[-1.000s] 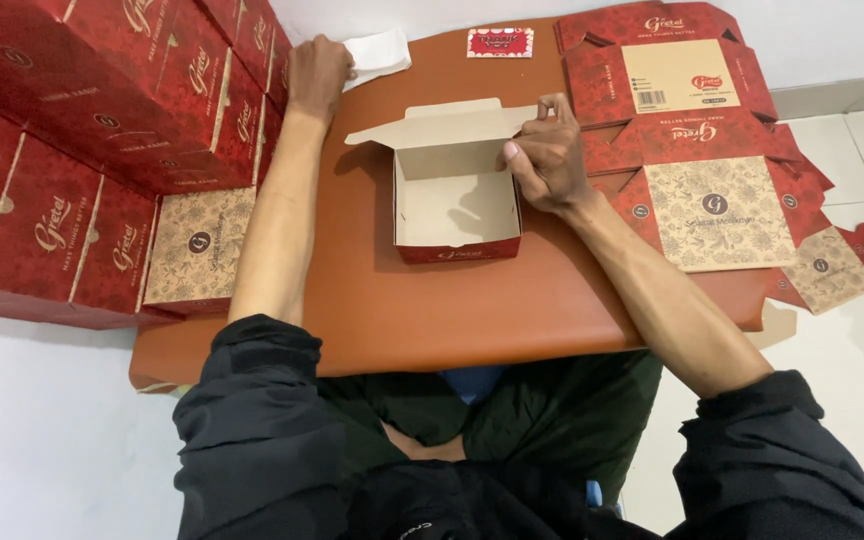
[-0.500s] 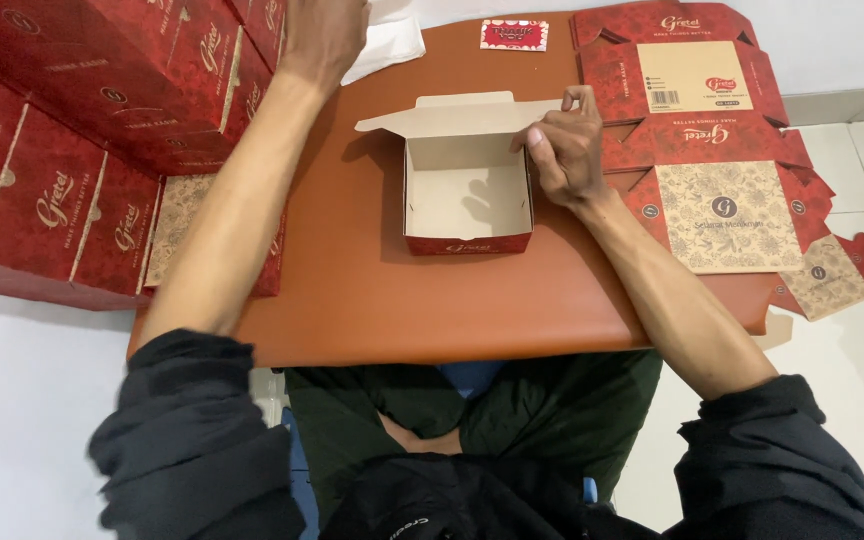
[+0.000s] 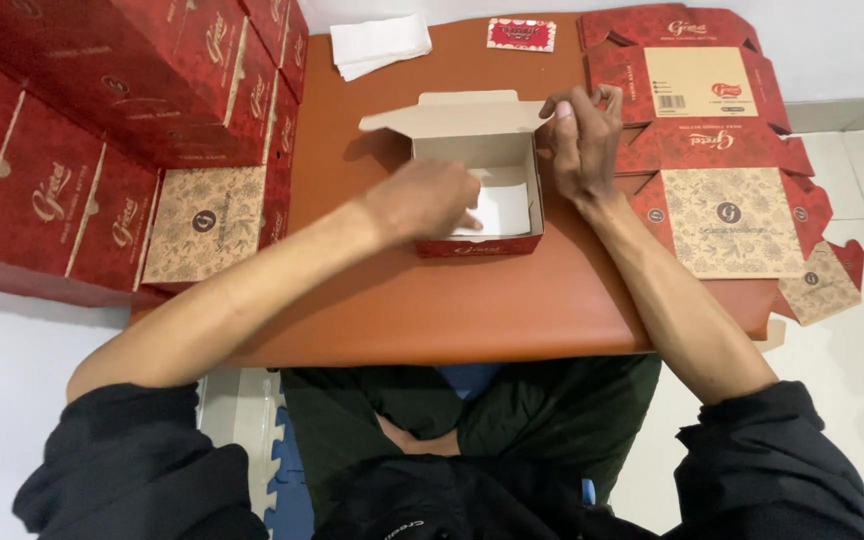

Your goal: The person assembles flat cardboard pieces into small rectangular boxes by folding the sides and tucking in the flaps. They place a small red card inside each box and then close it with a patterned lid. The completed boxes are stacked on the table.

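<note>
The open box point(image 3: 479, 190) is sitting near the middle of the brown table point(image 3: 422, 310), its lid flap folded back toward the far edge. The left hand point(image 3: 422, 198) is now lying over the box's left wall, fingers drawn together and pressing a white sheet point(image 3: 502, 208) flat into the bottom. Half a second ago this hand was stretched out to the far end of the table, at the stack of white sheets point(image 3: 380, 42); a sheet from there appears to have come back with it, so the lining of the box is judged to be under way, not finished, as the hand is still on the paper.

The right hand point(image 3: 580, 138) is staying at the box's right rear corner, as in both earlier views. Its fingers are curled narrow around the edge where the lid meets the wall, steadying the box. Whether they are pinching the card or only resting on it cannot be told.

Filled-out red boxes point(image 3: 122, 130) are piled along the left side of the table. Flat unfolded box blanks point(image 3: 717, 170) are lying to the right, partly overhanging the table edge. A small red card point(image 3: 520, 34) is lying at the far edge, well apart from both hands.
</note>
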